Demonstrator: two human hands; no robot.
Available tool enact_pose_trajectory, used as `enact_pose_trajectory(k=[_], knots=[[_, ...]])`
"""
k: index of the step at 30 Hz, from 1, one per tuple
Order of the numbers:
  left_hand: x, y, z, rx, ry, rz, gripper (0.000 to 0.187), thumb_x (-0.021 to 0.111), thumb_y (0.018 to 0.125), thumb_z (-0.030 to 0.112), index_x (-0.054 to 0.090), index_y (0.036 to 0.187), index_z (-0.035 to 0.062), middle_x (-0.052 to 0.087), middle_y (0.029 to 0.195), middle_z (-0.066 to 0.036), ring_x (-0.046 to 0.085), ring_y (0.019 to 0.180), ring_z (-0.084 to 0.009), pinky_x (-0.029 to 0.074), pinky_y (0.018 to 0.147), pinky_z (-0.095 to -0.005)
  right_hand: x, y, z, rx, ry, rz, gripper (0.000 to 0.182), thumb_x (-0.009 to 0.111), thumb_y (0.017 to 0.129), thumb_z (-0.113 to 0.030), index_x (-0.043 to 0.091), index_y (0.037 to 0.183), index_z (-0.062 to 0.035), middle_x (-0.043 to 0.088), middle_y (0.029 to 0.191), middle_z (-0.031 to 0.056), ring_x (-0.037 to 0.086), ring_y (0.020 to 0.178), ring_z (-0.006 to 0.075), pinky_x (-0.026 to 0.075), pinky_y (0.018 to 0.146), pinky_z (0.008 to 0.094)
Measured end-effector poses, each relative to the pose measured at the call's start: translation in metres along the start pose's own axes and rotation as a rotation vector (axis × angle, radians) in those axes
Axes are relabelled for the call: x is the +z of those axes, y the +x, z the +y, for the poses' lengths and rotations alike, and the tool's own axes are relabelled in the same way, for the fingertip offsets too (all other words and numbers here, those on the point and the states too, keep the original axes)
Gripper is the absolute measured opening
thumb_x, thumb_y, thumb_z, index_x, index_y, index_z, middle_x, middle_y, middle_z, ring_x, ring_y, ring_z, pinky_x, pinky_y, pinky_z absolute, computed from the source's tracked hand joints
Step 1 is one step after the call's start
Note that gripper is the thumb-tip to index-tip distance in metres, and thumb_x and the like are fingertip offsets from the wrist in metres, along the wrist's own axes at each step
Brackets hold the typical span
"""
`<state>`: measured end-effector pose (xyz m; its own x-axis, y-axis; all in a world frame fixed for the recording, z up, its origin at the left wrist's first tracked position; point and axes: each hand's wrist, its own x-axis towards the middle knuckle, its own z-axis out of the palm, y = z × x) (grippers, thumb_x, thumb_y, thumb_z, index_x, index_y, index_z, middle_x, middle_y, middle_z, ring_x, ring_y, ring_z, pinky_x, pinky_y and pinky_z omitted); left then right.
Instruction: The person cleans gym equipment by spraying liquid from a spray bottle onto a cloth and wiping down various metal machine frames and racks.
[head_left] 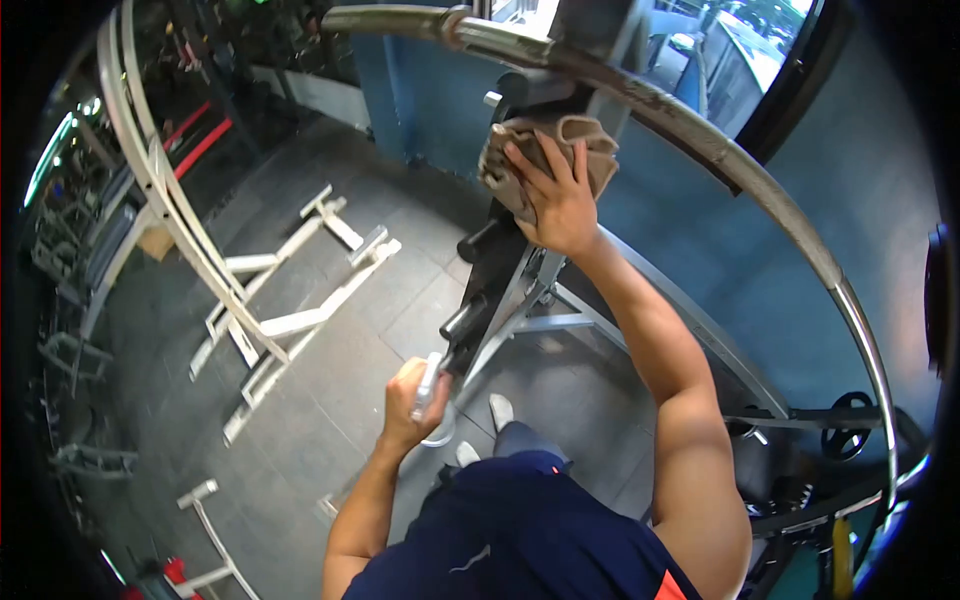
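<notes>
My right hand point(562, 205) presses a folded brown cloth point(598, 150) against the upper part of a dark upright on a gym machine, fingers spread over the fabric. Lower down, my left hand point(408, 405) is closed round what looks like a spray bottle point(428, 385) with a whitish top. Its body is mostly hidden by the hand. Short dark pegs point(463, 318) stick out from the upright between my two hands.
A long curved metal bar point(690, 120) arches overhead and down the right side. White machine frames point(300, 320) stand on the grey tiled floor point(345, 385) at left. A blue wall point(690, 230) with a window is behind the upright. Weight plates point(850, 425) are at right.
</notes>
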<state>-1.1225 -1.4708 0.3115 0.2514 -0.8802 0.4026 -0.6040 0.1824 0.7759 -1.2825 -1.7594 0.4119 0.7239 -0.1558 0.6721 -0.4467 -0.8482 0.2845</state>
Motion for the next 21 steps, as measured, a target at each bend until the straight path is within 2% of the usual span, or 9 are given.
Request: enact_pose_trajectory(k=[3,6,9,12,15,16,19,20,21], knots=[[-0.012,-0.060,-0.019,-0.145,0.037,0.029,0.006,0.067,0.081,0.007,0.066,0.081,0.0007,0.063,0.076,-0.016,0.063,0.070,-0.0345,0.049,0.063,-0.0410,0.052,-0.062,-0.047,0.183,0.176,0.149,0.073,0.072,0.069,-0.020,0.053,0.138,-0.0018,0.037,0.155,0.0123,0.036,0.137,0.0430,0.025,0.115,0.0563],[-0.020,-0.110,-0.026,-0.290,0.069,0.085,0.011,0.067,0.082,0.010,0.065,0.076,-0.0004,0.062,0.071,-0.015,0.062,0.066,-0.0312,0.048,0.061,-0.0386,0.077,-0.077,-0.093,0.535,0.357,0.271,0.079,0.073,0.066,-0.015,0.050,0.140,0.0000,0.032,0.158,0.0160,0.035,0.137,0.0457,0.026,0.115,0.0562],[-0.024,-0.142,-0.031,-0.358,0.066,0.150,0.012,0.068,0.081,0.011,0.066,0.076,-0.0003,0.062,0.071,-0.015,0.063,0.066,-0.0318,0.048,0.062,-0.0382,0.094,-0.127,-0.123,0.495,0.456,0.212,0.071,0.066,0.074,-0.014,0.048,0.141,0.0037,0.034,0.156,0.0196,0.025,0.141,0.0520,0.021,0.117,0.0583],[-0.020,-0.160,-0.039,-0.352,0.030,0.231,0.012,0.069,0.080,0.010,0.065,0.076,0.0001,0.062,0.071,-0.015,0.062,0.066,-0.0311,0.048,0.061,-0.0393,0.076,-0.139,-0.142,0.227,0.130,-0.220,0.070,0.065,0.077,-0.016,0.047,0.141,0.0059,0.034,0.154,0.0231,0.024,0.144,0.0492,0.022,0.118,0.0567],[-0.015,-0.166,-0.031,-0.407,0.018,0.196,0.013,0.069,0.081,0.012,0.065,0.076,0.0003,0.062,0.072,-0.014,0.062,0.065,-0.0290,0.047,0.061,-0.0382,0.057,-0.097,-0.131,0.134,0.144,-0.181,0.065,0.060,0.081,-0.018,0.047,0.139,0.0087,0.037,0.151,0.0245,0.024,0.144,0.0487,0.024,0.118,0.0552],[-0.012,-0.165,-0.032,-0.398,0.018,0.182,0.015,0.069,0.082,0.013,0.065,0.077,0.0003,0.062,0.072,-0.014,0.062,0.065,-0.0281,0.047,0.061,-0.0374,0.060,-0.089,-0.124,0.096,0.058,-0.175,0.061,0.055,0.083,-0.020,0.049,0.136,0.0095,0.043,0.146,0.0234,0.031,0.142,0.0444,0.027,0.117,0.0543],[-0.009,-0.156,-0.029,-0.360,0.025,0.158,0.016,0.068,0.083,0.014,0.066,0.078,0.0000,0.062,0.072,-0.013,0.061,0.065,-0.0261,0.047,0.061,-0.0364,0.079,-0.075,-0.106,0.003,-0.151,-0.527,0.060,0.049,0.086,-0.018,0.046,0.139,0.0094,0.044,0.147,0.0230,0.032,0.144,0.0354,0.030,0.117,0.0401],[-0.011,-0.152,-0.025,-0.369,0.023,0.151,0.015,0.068,0.083,0.014,0.066,0.078,-0.0001,0.062,0.072,-0.013,0.061,0.065,-0.0260,0.046,0.061,-0.0365,0.066,-0.071,-0.109,-0.052,-0.249,-0.475,0.056,0.052,0.084,-0.015,0.051,0.135,0.0062,0.048,0.141,0.0223,0.042,0.137,0.0346,0.039,0.111,0.0446],[-0.013,-0.150,-0.020,-0.379,0.019,0.148,0.015,0.068,0.084,0.014,0.066,0.078,-0.0002,0.061,0.072,-0.013,0.061,0.065,-0.0259,0.046,0.061,-0.0365,0.057,-0.073,-0.112,0.036,-0.150,-0.403,0.056,0.052,0.083,-0.014,0.051,0.136,0.0057,0.047,0.143,0.0226,0.041,0.137,0.0349,0.040,0.110,0.0431]])
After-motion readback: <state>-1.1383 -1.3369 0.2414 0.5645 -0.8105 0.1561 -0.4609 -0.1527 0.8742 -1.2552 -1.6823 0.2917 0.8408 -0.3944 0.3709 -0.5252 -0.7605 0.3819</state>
